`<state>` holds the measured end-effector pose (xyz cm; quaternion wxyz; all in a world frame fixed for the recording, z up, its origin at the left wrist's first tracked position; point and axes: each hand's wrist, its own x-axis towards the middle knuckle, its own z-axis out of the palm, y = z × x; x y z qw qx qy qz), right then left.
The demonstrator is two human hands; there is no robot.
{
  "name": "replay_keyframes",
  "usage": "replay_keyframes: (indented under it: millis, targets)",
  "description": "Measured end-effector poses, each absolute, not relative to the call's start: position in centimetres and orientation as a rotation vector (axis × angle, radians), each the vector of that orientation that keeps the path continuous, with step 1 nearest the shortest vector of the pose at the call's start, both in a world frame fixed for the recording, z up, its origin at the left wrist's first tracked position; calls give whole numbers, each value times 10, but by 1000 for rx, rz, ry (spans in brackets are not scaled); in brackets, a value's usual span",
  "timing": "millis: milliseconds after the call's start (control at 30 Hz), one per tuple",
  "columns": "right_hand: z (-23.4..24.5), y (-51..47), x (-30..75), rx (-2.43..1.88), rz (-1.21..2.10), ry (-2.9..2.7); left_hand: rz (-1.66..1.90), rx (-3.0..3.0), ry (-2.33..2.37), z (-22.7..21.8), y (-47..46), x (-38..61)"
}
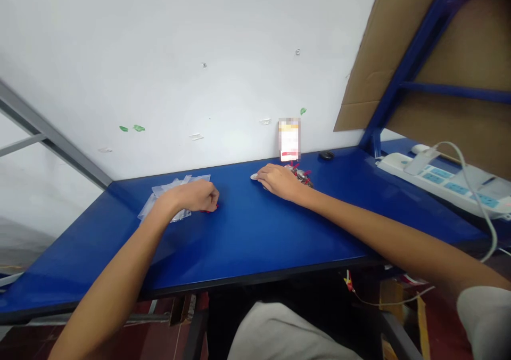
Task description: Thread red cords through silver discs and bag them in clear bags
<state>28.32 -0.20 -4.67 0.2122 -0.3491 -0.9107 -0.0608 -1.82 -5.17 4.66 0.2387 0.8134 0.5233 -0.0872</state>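
Note:
My left hand point(202, 195) is closed, fingertips bent down to the table beside several clear plastic bags point(183, 216). A bit of a small red thing point(216, 207) shows under those fingers; its kind is hidden. Further right, my right hand point(281, 181) reaches across the table with fingers together and lowered. Its fingertips are on a small pale round piece point(254, 177), mostly covered by the hand. Just behind that wrist lies a cluster of silvery round pieces with red parts point(302, 176), partly hidden by the hand.
A lit phone point(289, 140) leans against the white wall. A small black oval object point(326, 155) lies to its right. On the blue table's point(247, 248) right side is a white power strip point(443, 181) with a plugged-in charger and cable. A blue frame point(415, 56) holds cardboard.

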Motion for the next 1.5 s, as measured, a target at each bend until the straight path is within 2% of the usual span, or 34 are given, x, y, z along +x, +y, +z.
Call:
replay_keyframes:
  millis: [200,400,533,733,933,1133,1367,1500]
  targets:
    - [-44,2,287,-977,-293,-2507,15,2430,1256,44,-45,-15]
    - [-53,10,284,-1069,-72,-2438,259,2450,1262,38,-41,-6]
    - [-47,6,282,-942,63,-2338,405,2336,1180,30,-38,-1]
    - [-29,-11,290,-875,-137,-2275,723,2051,1101,14,-37,14]
    - [-34,-20,292,-859,-109,-2412,887,2013,1098,5,-36,23]
    - [-35,-26,286,-848,134,-2306,916,2044,1122,1,-39,27]
    - [-36,-29,283,-791,644,-2135,902,2315,1262,-3,-42,29]
    - [-41,-26,280,-753,805,-2034,984,2360,1302,-8,-46,33]
